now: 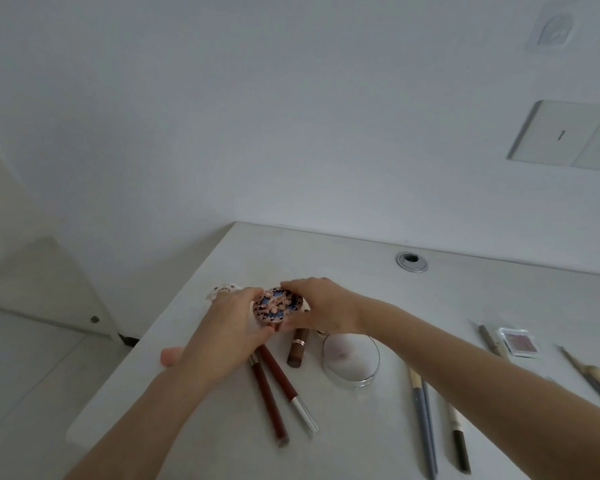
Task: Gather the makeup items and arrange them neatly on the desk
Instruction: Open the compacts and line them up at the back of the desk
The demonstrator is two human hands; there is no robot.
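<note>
Both hands hold a round ornate compact (278, 305), its lid worked in rose-gold over blue. It sits up and to the left of the clear-lidded puff case (351, 362), which lies flat on the white desk (430, 296). The left hand (227, 334) curls its fingers round the compact's near left edge. The right hand (321, 306) pinches the far right edge from above, its wrist passing just over the puff case's far rim. The hands cover the compact's underside, so it may rest on the desk or be slightly lifted; I cannot tell which.

Just left of the puff case lies a brown lipstick tube (298, 348). Farther left are two red-brown pencils (269, 400), side by side and angled, their far ends under the left hand. Beyond the left hand, far up-left of the puff case, a pale ornate item (224, 289) peeks out.

Right of the puff case lie two grey-blue brushes (423, 420) and a dark-tipped brush (459, 441). Farther right are a thin pencil (490, 341) and a small square blush pan (518, 341). Above the puff case, near the desk's back edge, is a metal cable grommet (411, 261).
</note>
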